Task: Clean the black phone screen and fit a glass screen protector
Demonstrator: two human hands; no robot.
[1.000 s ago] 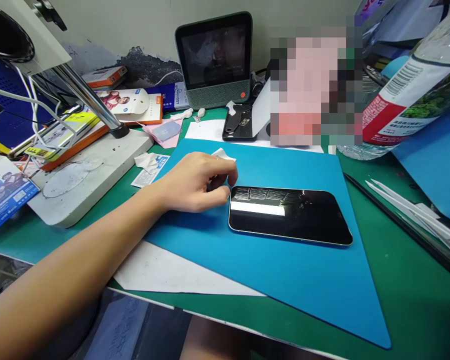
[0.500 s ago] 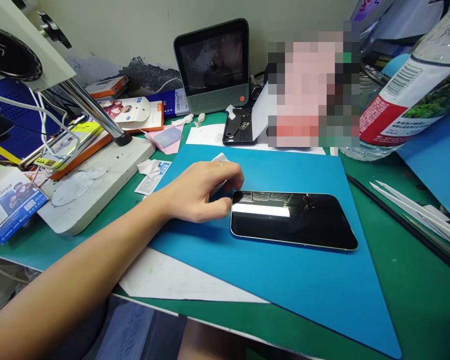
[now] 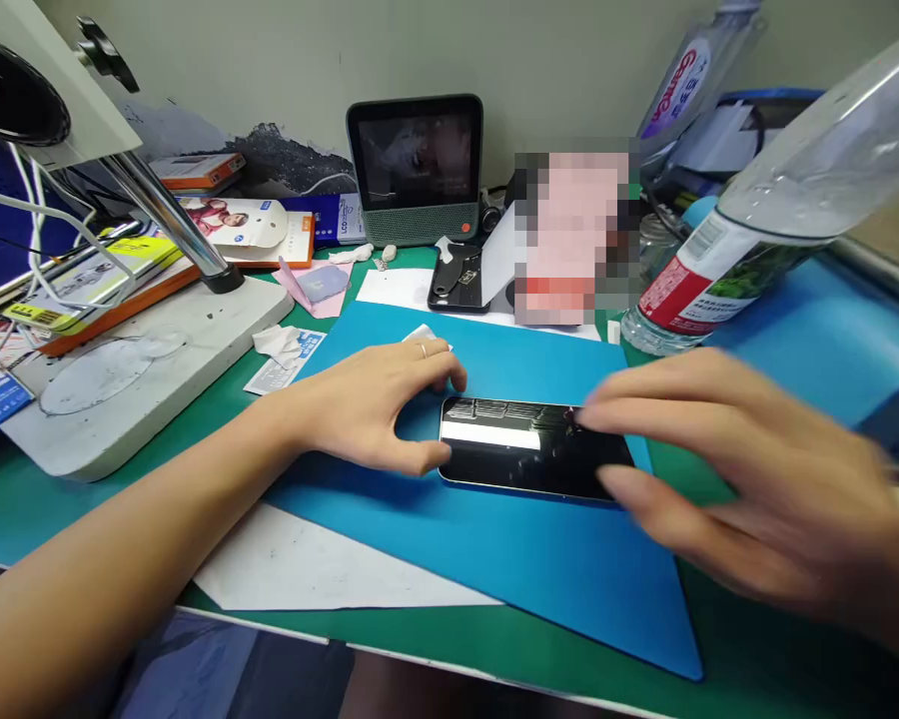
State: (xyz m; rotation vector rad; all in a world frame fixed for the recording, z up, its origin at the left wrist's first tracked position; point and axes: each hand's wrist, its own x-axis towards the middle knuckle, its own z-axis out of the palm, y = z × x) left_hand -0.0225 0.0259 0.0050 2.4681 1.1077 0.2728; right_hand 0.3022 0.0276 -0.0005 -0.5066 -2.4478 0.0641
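Note:
A smartphone [image 3: 528,464] with a glossy black screen lies face up on a blue mat [image 3: 456,544]. My left hand [image 3: 379,404] is at the phone's left end, thumb and fingers apart, with the thumb tip at the phone's edge. A ring sits on one of its fingers. Over the phone's right end reaches my right hand [image 3: 749,474], blurred by motion, its thumb and fingers spread apart. That hand hides the right end of the phone; whether it touches the phone I cannot tell.
A white stand base [image 3: 142,389] with a metal post is at the left. Behind the mat are a smart display [image 3: 420,170] and a black phone-shaped part [image 3: 460,275]. A large plastic bottle [image 3: 719,270] leans at the right. White paper [image 3: 330,569] shows under the mat.
My right hand has come into view from the right, over the phone's right end. My left hand's thumb and fingers have spread wider. The whole view has shifted a little.

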